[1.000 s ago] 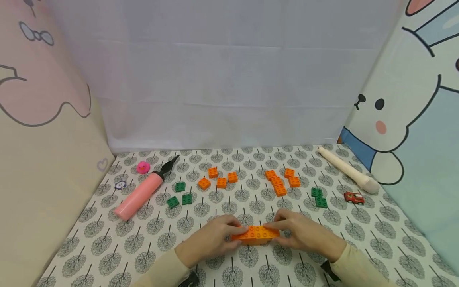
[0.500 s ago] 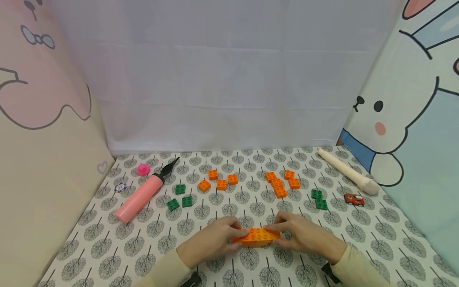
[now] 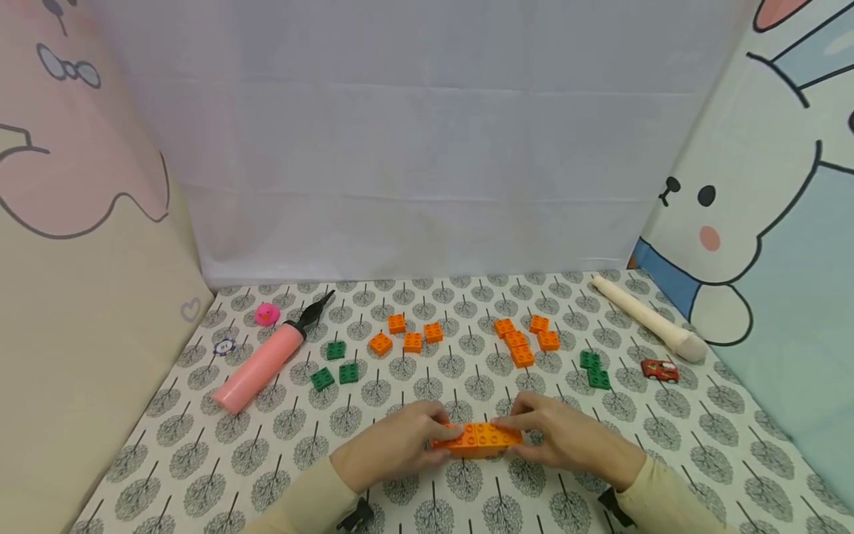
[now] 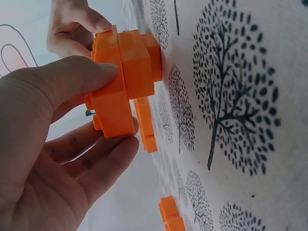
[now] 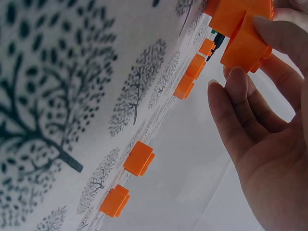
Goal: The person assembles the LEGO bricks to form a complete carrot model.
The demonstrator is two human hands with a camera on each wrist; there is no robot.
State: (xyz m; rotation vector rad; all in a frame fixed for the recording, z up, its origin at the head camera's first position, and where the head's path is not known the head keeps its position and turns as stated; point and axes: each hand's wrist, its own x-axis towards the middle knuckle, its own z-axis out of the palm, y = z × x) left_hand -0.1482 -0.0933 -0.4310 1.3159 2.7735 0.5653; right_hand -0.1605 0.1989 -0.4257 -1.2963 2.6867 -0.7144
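At the front middle of the table, an assembly of orange toy building bricks (image 3: 485, 445) lies between the two hands. My left hand (image 3: 399, 443) pinches its left end, thumb on one side and fingers on the other. The right end is pinched by my right hand (image 3: 563, 430). Up close in the left wrist view, the orange brick assembly (image 4: 111, 111) has an upper layer, with narrower bricks below it touching the cloth. The right wrist view shows part of the upper brick (image 5: 243, 48) between thumb and fingers; the far end is cut off.
Loose orange bricks (image 3: 412, 342) lie behind the hands, with another orange group (image 3: 517, 340) further right. Green bricks (image 3: 348, 372) and more green bricks (image 3: 598, 377) flank them. A pink pump (image 3: 260, 367), pink duck (image 3: 267, 314), red toy car (image 3: 660, 370) and cream-coloured stick (image 3: 647, 317) lie further out.
Both hands keep their hold on the orange brick assembly in the same place. Only the head view shifts slightly.
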